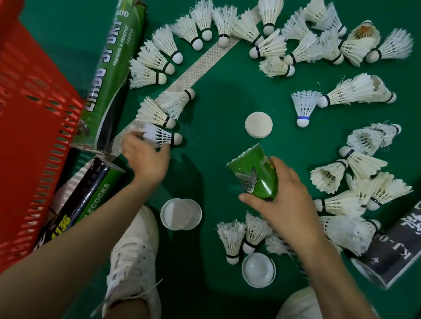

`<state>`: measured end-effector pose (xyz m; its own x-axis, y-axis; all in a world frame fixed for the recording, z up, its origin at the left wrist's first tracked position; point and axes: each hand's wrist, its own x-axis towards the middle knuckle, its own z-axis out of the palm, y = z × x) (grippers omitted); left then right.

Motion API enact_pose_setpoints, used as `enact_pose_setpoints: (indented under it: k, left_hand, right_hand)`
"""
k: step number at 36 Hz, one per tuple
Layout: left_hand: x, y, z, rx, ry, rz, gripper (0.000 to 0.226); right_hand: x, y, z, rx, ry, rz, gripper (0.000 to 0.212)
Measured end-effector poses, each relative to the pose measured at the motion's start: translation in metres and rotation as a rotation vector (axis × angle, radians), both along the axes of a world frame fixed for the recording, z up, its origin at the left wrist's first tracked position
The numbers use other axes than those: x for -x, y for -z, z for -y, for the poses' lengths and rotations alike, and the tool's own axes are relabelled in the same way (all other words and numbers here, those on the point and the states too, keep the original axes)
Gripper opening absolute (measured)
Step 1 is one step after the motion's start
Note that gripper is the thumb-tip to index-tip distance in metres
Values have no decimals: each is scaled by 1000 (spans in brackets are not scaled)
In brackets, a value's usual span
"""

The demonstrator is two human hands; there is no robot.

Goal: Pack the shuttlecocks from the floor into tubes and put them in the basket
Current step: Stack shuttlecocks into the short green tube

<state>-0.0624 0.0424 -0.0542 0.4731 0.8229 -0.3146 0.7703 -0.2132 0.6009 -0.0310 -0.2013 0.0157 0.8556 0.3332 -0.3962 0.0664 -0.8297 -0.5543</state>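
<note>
White shuttlecocks (166, 42) lie scattered — one green tube (255, 173) tilted, red basket (23, 108) at left.

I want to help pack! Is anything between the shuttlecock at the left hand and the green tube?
Nothing visible is. The left hand grips the shuttlecock by its feathers, and only bare green floor lies between it and the green tube in the right hand. The round white cap lies beyond the tube, off that path.

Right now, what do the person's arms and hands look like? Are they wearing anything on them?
Both arms are bare, with no sleeves in view. The left hand and right hand wear no gloves, and I see no rings, watch or bracelet. The feet wear white lace-up trainers.
</note>
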Motion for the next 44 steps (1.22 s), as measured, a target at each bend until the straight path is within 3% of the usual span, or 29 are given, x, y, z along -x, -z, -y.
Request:
enact_pose_setpoints:
  k: [2, 5, 10, 12, 15, 17, 19, 21, 24, 26, 32, 37, 40, 44]
  left_hand:
    - [-5, 5, -8, 123, -66, -31, 57]
    - [-9, 8, -12, 147, -50, -28, 44]
    - [-3, -7, 8, 251, 141, 178, 15]
    - [-2, -13, 17, 268, 211, 235, 22]
    - [-8, -28, 31, 468, 165, 362, 30]
    - [-13, -35, 41, 587, 275, 399, 24]
    - [-16, -41, 52, 677, 389, 406, 36]
    - [-16, -46, 62, 688, 506, 399, 41]
    - [-12, -48, 73, 641, 648, 366, 26]
    - [-8, -51, 77, 629, 711, 322, 34]
    - [1, -58, 93, 775, 723, 299, 55]
    - [-5, -50, 88, 869, 733, 247, 54]
    - [-12, -42, 75, 774, 735, 208, 50]
    - [-22, -24, 41, 190, 579, 219, 35]
  right_hand:
    - [1, 1, 1, 3, -2, -2, 90]
    - [3, 2, 2, 10, -7, -14, 90]
    - [3, 4, 4, 17, 0, -19, 90]
    - [3, 4, 5, 8, 2, -15, 89]
    - [3, 3, 7, 2, -5, -15, 89]
    - [2, 1, 8, -4, -9, -13, 90]
    - [3, 1, 8, -11, -11, -15, 91]
    - [4, 0, 9, -15, -10, -13, 93]
    - [5, -2, 10, -34, -6, 3, 92]
    - [6, -3, 10, -40, -1, 12, 91]
    - [7, -2, 8, -20, 3, 39, 91]
    - [6, 3, 5, 2, -4, 15, 92]
    - [2, 7, 1, 22, -16, -1, 92]
    - [-3, 8, 1, 14, -12, -12, 91]
